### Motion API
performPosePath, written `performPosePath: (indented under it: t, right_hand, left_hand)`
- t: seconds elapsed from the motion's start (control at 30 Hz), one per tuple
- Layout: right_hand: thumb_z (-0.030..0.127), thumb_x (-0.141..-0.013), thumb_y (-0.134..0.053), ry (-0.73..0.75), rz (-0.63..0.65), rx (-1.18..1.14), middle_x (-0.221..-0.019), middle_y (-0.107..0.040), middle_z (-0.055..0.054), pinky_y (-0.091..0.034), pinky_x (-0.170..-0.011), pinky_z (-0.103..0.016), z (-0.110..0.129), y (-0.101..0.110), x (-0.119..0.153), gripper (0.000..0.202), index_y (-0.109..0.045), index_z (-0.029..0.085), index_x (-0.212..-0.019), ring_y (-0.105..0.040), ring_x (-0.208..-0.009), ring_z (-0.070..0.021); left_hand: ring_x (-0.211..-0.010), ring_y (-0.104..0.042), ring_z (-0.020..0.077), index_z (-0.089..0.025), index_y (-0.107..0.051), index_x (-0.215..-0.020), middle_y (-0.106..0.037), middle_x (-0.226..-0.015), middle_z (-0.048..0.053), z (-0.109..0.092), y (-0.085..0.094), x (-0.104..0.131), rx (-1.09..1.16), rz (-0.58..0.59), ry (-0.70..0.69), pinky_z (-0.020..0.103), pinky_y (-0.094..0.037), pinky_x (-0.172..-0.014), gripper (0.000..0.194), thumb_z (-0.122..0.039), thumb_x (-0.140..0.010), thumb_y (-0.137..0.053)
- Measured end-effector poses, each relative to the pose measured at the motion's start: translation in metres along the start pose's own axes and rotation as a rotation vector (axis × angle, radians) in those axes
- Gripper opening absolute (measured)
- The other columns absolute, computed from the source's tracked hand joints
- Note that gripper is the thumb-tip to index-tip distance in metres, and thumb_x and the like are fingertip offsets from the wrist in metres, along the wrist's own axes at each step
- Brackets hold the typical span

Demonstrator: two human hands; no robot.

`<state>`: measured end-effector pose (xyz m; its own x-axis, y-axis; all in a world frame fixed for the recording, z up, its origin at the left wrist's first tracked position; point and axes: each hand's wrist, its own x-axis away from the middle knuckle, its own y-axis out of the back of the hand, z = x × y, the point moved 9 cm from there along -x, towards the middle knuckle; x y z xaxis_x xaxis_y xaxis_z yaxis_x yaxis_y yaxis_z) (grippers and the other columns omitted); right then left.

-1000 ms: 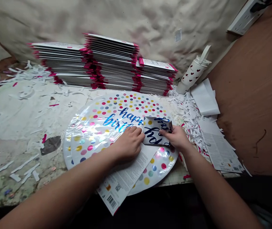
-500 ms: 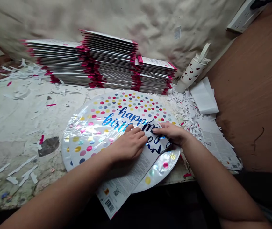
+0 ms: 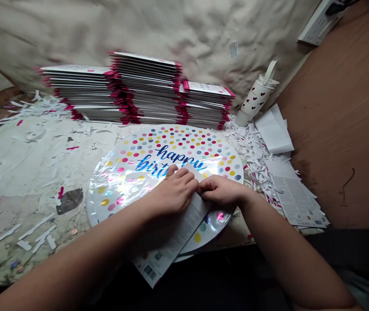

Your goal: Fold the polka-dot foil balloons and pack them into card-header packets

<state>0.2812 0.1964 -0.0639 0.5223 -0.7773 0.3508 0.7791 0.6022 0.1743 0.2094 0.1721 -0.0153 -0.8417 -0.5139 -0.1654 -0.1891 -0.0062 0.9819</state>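
Flat round foil balloons (image 3: 184,140) with coloured dots and blue "happy birthday" lettering lie overlapping in front of me. On top of them, slanting towards the front edge, is a printed paper packet (image 3: 184,235) with small text and a barcode. My left hand (image 3: 175,191) rests across the packet with its fingers curled over it. At the packet's upper right edge, my right hand (image 3: 223,190) is closed in a pinch, its fingertips close beside the left ones. The exact bit of paper in that pinch is partly hidden by the fingers.
Several stacked pink-edged packets (image 3: 148,88) stand along the back. A white tumbler with hearts (image 3: 256,99) is at the back right, near shredded paper (image 3: 256,160) and loose printed sheets (image 3: 296,201). White paper strips (image 3: 38,233) litter the left side. A brown board (image 3: 336,129) borders the right.
My right hand has moved left and in towards my left hand. The dark-lettered piece beneath it no longer shows; a pale paper edge shows there instead. The view has shifted slightly.
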Motion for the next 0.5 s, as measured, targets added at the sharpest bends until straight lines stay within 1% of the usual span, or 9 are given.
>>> performPosePath:
  t: [0.03, 0.07, 0.17, 0.2, 0.23, 0.3, 0.37, 0.43, 0.5]
  right_hand:
    - [0.008, -0.062, -0.058, 0.020, 0.034, -0.008, -0.057, -0.055, 0.005, -0.036, -0.050, -0.019, 0.002, -0.002, 0.002, 0.009, -0.063, 0.014, -0.067, -0.047, -0.053, -0.0074]
    - [0.010, -0.063, -0.059, 0.053, -0.025, -0.051, -0.063, -0.058, 0.004, -0.037, -0.052, -0.019, 0.003, 0.004, 0.005, 0.012, -0.065, 0.015, -0.073, -0.049, -0.057, -0.0081]
    - [0.019, -0.066, -0.067, 0.188, -0.419, -0.330, -0.087, -0.062, 0.001, -0.043, -0.062, -0.020, -0.001, 0.037, 0.020, 0.034, -0.060, 0.022, -0.100, -0.055, -0.072, -0.0101]
    - [0.021, -0.065, -0.070, 0.213, -0.477, -0.432, -0.093, -0.061, 0.001, -0.045, -0.067, -0.022, -0.006, 0.038, 0.023, 0.041, -0.058, 0.023, -0.104, -0.056, -0.077, -0.0109]
    - [0.022, -0.063, -0.072, 0.224, -0.463, -0.516, -0.097, -0.062, -0.001, -0.046, -0.072, -0.025, -0.010, 0.032, 0.023, 0.045, -0.056, 0.024, -0.105, -0.057, -0.080, -0.0120]
    - [0.024, -0.063, -0.074, 0.237, -0.324, -0.631, -0.100, -0.063, -0.003, -0.046, -0.080, -0.031, -0.013, 0.009, 0.019, 0.044, -0.058, 0.021, -0.103, -0.059, -0.083, -0.0148]
    - [0.028, -0.066, -0.072, 0.257, -0.257, -0.683, -0.095, -0.066, -0.006, -0.046, -0.081, -0.034, -0.012, -0.006, 0.016, 0.036, -0.060, 0.018, -0.099, -0.061, -0.080, -0.0169]
    - [0.031, -0.068, -0.071, 0.267, -0.288, -0.698, -0.091, -0.068, -0.006, -0.048, -0.078, -0.035, -0.012, -0.008, 0.016, 0.034, -0.061, 0.017, -0.098, -0.063, -0.079, -0.0188]
    - [0.030, -0.065, -0.074, 0.291, -0.329, -0.682, -0.095, -0.067, -0.006, -0.048, -0.078, -0.035, -0.009, -0.002, 0.015, 0.041, -0.059, 0.019, -0.102, -0.063, -0.083, -0.0200]
  left_hand:
    - [-0.082, -0.044, 0.0222, -0.015, -0.051, -0.077, -0.052, -0.080, 0.007, 0.001, 0.002, 0.001, -0.009, 0.000, 0.000, 0.041, -0.031, -0.079, 0.015, -0.015, -0.082, -0.037]
    - [-0.082, -0.044, 0.0225, -0.015, -0.051, -0.077, -0.052, -0.080, 0.008, 0.002, 0.005, 0.001, -0.022, -0.008, 0.012, 0.042, -0.031, -0.079, 0.015, -0.015, -0.081, -0.037]
    - [-0.084, -0.044, 0.0239, -0.015, -0.052, -0.078, -0.053, -0.082, 0.009, 0.011, 0.022, 0.004, -0.059, -0.110, 0.115, 0.043, -0.033, -0.079, 0.016, -0.016, -0.082, -0.036]
    - [-0.085, -0.045, 0.0243, -0.015, -0.053, -0.078, -0.053, -0.083, 0.010, 0.014, 0.029, 0.006, -0.062, -0.161, 0.151, 0.043, -0.033, -0.080, 0.017, -0.017, -0.082, -0.037]
    - [-0.086, -0.045, 0.0248, -0.015, -0.053, -0.079, -0.053, -0.084, 0.010, 0.015, 0.035, 0.007, -0.058, -0.213, 0.176, 0.044, -0.034, -0.080, 0.016, -0.018, -0.083, -0.037]
    - [-0.096, -0.046, 0.0266, -0.016, -0.053, -0.081, -0.055, -0.094, 0.011, 0.014, 0.047, 0.009, -0.036, -0.326, 0.193, 0.046, -0.033, -0.086, 0.014, -0.019, -0.083, -0.040]
    - [-0.114, -0.039, 0.0296, -0.017, -0.054, -0.090, -0.051, -0.116, 0.013, 0.018, 0.060, 0.018, 0.010, -0.496, 0.250, 0.048, -0.027, -0.096, 0.012, -0.022, -0.081, -0.047]
    - [-0.127, -0.027, 0.0317, -0.019, -0.049, -0.110, -0.035, -0.137, 0.014, 0.037, 0.066, 0.036, 0.167, -0.664, 0.425, 0.049, -0.022, -0.102, 0.037, -0.030, -0.075, -0.060]
    - [-0.127, -0.031, 0.0323, -0.021, -0.036, -0.128, -0.031, -0.140, 0.016, 0.066, 0.049, 0.052, 0.558, -0.661, 0.644, 0.048, -0.028, -0.100, 0.071, -0.038, -0.067, -0.069]
